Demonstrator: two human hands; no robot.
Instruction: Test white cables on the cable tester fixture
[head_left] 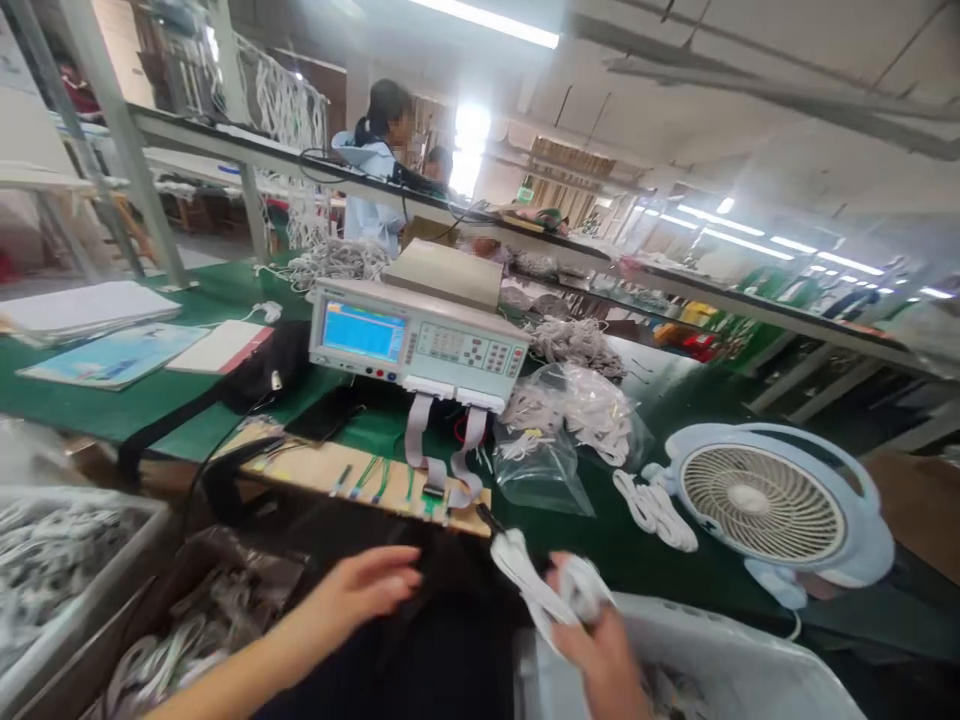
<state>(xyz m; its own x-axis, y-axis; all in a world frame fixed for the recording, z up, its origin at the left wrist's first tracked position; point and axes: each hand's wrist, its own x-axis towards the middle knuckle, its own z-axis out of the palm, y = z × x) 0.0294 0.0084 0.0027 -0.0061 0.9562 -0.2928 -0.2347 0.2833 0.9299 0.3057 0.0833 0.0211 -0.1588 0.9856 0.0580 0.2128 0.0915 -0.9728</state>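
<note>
My right hand (pixel 596 645) is closed around a bundle of white cable (pixel 551 590) at the bottom of the view, above a grey bin (pixel 750 665). The cable's end reaches up toward a wooden test board (pixel 360 480) with green and grey wires. My left hand (pixel 367 585) rests with its fingers stretched out on dark fabric over my lap, holding nothing. Behind the board stands a grey test instrument (pixel 420 345) with a blue screen, linked to the board by flat ribbon cables.
A pale blue fan (pixel 772 505) lies at the right on the green bench (pixel 135 400). Plastic bags of white cables (pixel 570 420) sit beside the instrument. Bins of cables (pixel 60 560) stand at the left. Papers lie at far left. A person in light blue stands beyond the shelf.
</note>
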